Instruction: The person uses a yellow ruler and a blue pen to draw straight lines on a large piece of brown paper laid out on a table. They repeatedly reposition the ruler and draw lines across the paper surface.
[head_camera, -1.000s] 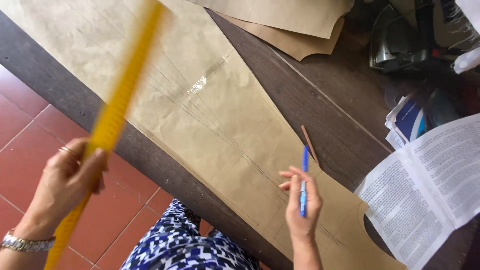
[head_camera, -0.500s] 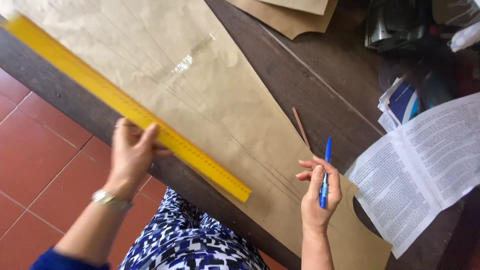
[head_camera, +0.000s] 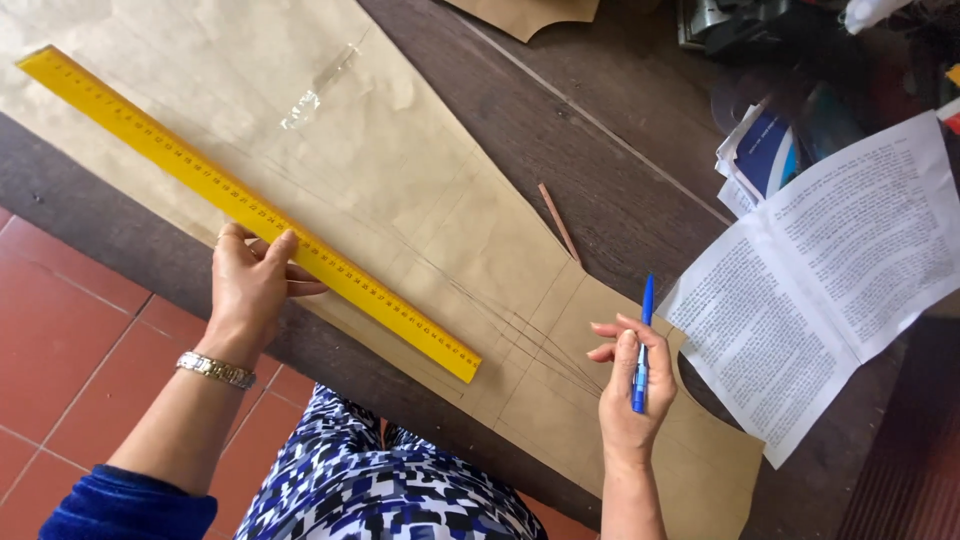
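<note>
A long yellow ruler (head_camera: 180, 170) lies diagonally on a sheet of brown pattern paper (head_camera: 400, 170) spread over a dark wooden table (head_camera: 620, 170). My left hand (head_camera: 250, 285) presses on the ruler near its middle, fingers resting on its near edge. My right hand (head_camera: 630, 385) hovers over the paper's narrow lower part, gripping a blue pen (head_camera: 642, 345) that points up and away. Thin pencil lines fan out on the paper between the ruler's end and my right hand.
A brown pencil (head_camera: 558, 222) lies on the table beside the paper's edge. Printed white sheets (head_camera: 820, 280) and a blue booklet (head_camera: 765, 150) lie at the right. More brown paper (head_camera: 520, 15) sits at the far edge. Red floor tiles (head_camera: 60, 330) show at the left.
My left hand swung the ruler down from the air and laid it flat on the paper, then slid it slightly farther onto the sheet. My right hand kept the pen, barely moving.
</note>
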